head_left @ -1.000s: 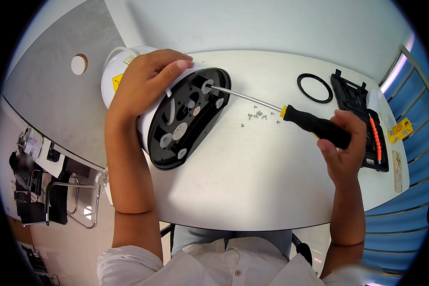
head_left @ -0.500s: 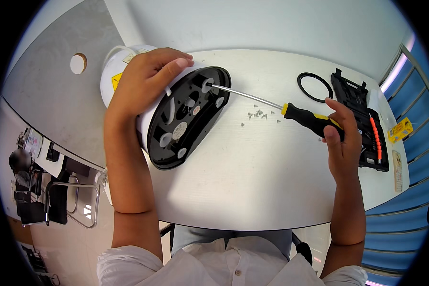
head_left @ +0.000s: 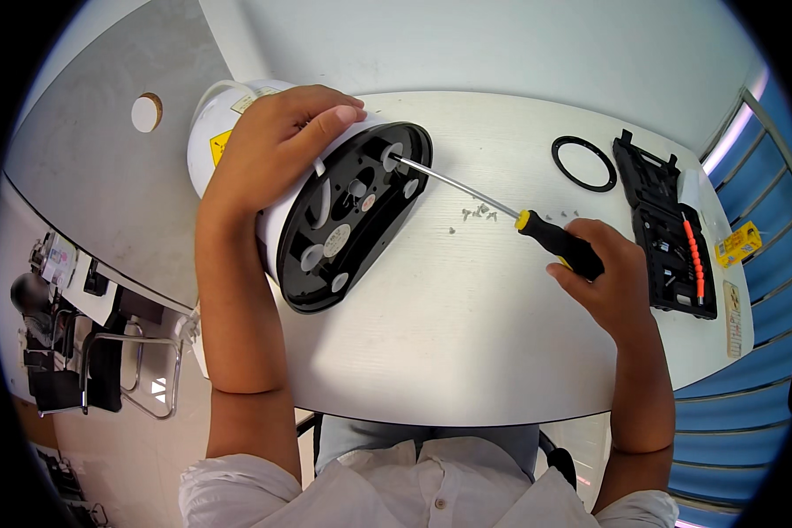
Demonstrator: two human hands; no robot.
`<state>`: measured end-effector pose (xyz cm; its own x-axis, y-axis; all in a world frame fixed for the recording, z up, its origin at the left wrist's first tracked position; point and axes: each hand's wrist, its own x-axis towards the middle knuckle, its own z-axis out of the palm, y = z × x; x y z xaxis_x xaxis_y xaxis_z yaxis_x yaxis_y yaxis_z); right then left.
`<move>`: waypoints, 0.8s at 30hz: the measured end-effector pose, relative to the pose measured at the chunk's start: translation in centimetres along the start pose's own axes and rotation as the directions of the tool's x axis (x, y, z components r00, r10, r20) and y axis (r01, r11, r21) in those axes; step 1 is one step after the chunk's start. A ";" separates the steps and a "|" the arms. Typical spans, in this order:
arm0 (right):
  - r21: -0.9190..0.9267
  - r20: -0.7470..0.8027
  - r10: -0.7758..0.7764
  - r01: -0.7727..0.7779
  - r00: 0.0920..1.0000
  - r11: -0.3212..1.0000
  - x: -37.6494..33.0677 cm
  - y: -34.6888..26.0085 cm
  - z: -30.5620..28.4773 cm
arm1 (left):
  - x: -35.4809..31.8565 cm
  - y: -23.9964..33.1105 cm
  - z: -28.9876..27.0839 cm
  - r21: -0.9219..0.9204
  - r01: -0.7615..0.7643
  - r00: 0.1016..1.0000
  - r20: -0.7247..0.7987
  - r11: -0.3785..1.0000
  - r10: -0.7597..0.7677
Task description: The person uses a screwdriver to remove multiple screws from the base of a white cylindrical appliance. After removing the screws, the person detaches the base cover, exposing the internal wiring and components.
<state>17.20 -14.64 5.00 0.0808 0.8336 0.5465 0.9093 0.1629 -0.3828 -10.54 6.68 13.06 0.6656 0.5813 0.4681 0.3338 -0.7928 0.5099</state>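
Note:
A white rounded appliance (head_left: 201, 158) lies tipped on its side at the left of the table, its black underside (head_left: 374, 236) facing right and toward me. My left hand (head_left: 277, 145) is wrapped over its upper side and steadies it. In my right hand (head_left: 614, 277) is a black-and-yellow screwdriver (head_left: 466, 190), gripped by the handle's rear. The shaft slants up and left, and its tip sits at the upper translucent round foot (head_left: 394, 150) of the underside. Whether the tip engages a screw is too small to tell. Several small screws (head_left: 478, 212) lie loose below the shaft.
A black ring (head_left: 609, 176) lies at the far right, beside an open black tool case (head_left: 647, 224) holding an orange flexible shaft (head_left: 693, 255). Past it is a small yellow box (head_left: 737, 244). A grey table (head_left: 106, 202) adjoins at the left; railings (head_left: 766, 326) stand at the right.
My right hand has moved left and nearer to me, and its fingers have closed round the screwdriver handle, which now points lower. The appliance has shifted slightly right with my left hand.

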 end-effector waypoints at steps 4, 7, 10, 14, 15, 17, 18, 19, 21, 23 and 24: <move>0.113 -0.055 -0.023 0.029 0.998 0.993 0.0 -0.2 -0.6 | 0.2 0.0 0.0 -0.010 -0.015 1.000 -0.012 1.000 0.015; 0.050 -0.052 0.011 -0.008 0.999 0.999 0.2 -1.2 -0.4 | 0.2 -0.6 0.4 -0.009 -0.056 0.996 -0.067 0.998 0.055; -0.014 -0.043 0.003 -0.004 0.999 1.000 0.1 -1.5 0.0 | 0.2 -0.8 0.4 0.002 -0.057 0.996 -0.065 0.998 0.057; -0.079 -0.169 -0.107 0.094 0.980 0.992 0.2 -0.9 0.9 | 0.2 -0.8 0.4 0.010 -0.062 0.996 -0.066 0.998 0.063; -0.053 -0.132 -0.054 0.048 0.990 0.997 0.1 -0.7 1.1 | 0.2 -0.7 0.4 0.012 -0.062 0.996 -0.065 0.998 0.063; -0.008 -0.055 0.049 -0.049 0.997 0.999 -0.2 -0.4 1.4 | 0.2 -0.7 0.4 0.023 -0.065 0.995 -0.068 0.998 0.067; -0.003 -0.017 0.069 -0.070 0.997 0.998 -0.3 -0.6 1.3 | 0.2 -0.6 0.5 0.028 -0.067 0.995 -0.068 0.997 0.069; 0.000 0.022 0.090 -0.090 0.996 0.996 -0.4 -0.8 1.2 | 0.2 -0.6 0.5 0.026 -0.063 0.996 -0.066 0.998 0.065; 0.038 0.048 0.108 -0.109 0.993 0.993 -0.3 -1.4 1.1 | 0.2 -0.6 0.4 0.023 -0.055 0.996 -0.064 0.998 0.056; 0.078 0.024 0.077 -0.079 0.997 0.994 -0.4 -0.8 1.2 | 0.1 -0.5 0.4 0.009 -0.045 0.997 -0.064 0.999 0.046; 0.095 0.011 0.063 -0.064 0.998 0.993 -0.4 -0.6 1.2 | 0.1 -0.5 0.4 0.000 -0.043 0.997 -0.064 0.999 0.043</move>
<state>16.10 -14.46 4.14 0.1334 0.8477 0.5135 0.8594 0.1592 -0.4860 -10.34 7.10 12.56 0.6350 0.5574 0.5349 0.3048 -0.8169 0.4896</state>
